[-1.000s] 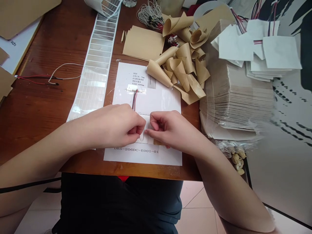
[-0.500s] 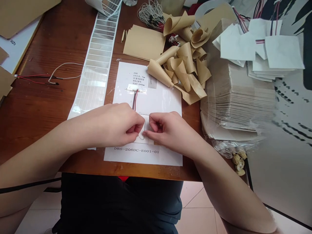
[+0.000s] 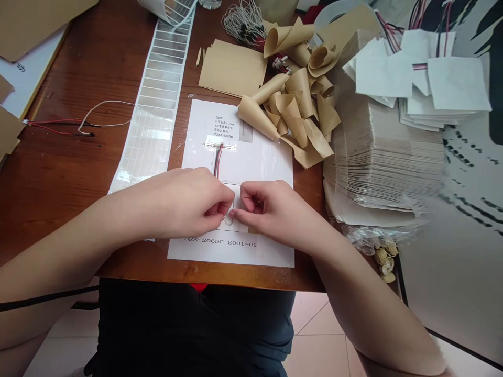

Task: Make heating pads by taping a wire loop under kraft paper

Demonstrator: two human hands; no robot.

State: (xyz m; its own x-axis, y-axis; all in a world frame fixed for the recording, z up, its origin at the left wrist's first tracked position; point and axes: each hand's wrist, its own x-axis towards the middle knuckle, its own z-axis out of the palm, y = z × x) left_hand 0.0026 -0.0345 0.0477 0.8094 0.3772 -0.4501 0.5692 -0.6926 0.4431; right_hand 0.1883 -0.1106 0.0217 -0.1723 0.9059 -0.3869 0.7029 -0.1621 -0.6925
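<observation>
Curled shut, your left hand (image 3: pixel 181 201) and right hand (image 3: pixel 275 209) nearly meet
Can't tell what they pinch, over white paper (image 3: pixel 267 167), below red wires (image 3: pixel 217 159)

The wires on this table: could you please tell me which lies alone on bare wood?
The red-and-black lead with a white loop, left of the label strip; others lie on the printed sheet or in a tangled bundle.

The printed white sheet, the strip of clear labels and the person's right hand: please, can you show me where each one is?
Printed white sheet (image 3: pixel 261 165): head view, on bare paper right of the wires.
Strip of clear labels (image 3: pixel 159 94): head view, on the strip's middle.
Right hand (image 3: pixel 271 201): head view, on the back of the hand.
</observation>
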